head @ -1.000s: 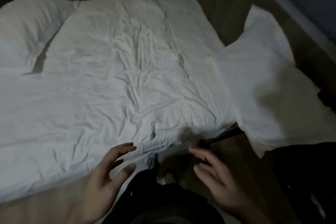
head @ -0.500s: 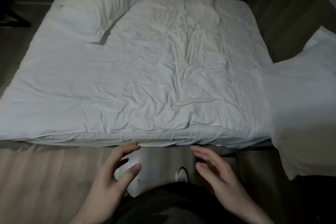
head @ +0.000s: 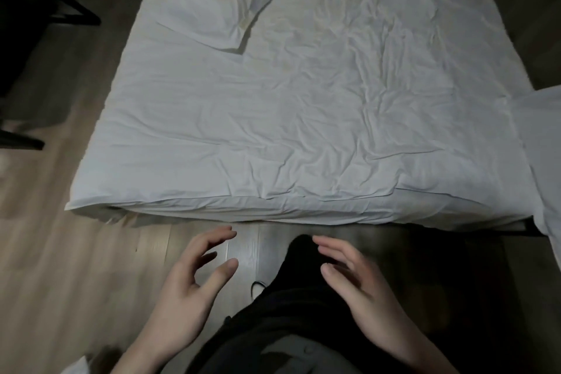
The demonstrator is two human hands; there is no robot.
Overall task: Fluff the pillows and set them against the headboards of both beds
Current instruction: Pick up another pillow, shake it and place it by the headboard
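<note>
Two bare hands, left hand [head: 185, 288] and right hand [head: 361, 285], hover apart with relaxed, empty fingers short of the wide white-sheeted bed [head: 303, 136], probably readying a reach. One plump white fabric pillow [head: 224, 0] lies askew at the bed's far left corner; part of a second white bed [head: 546, 143] adjoins its right edge.

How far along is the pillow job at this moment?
Done: not clear; one pillow lies askew at the bed's far left corner. In hand: nothing; the left hand and right hand hover open above the floor. Left: fluffing and setting it; the second bed's pillows are out of view.
</note>
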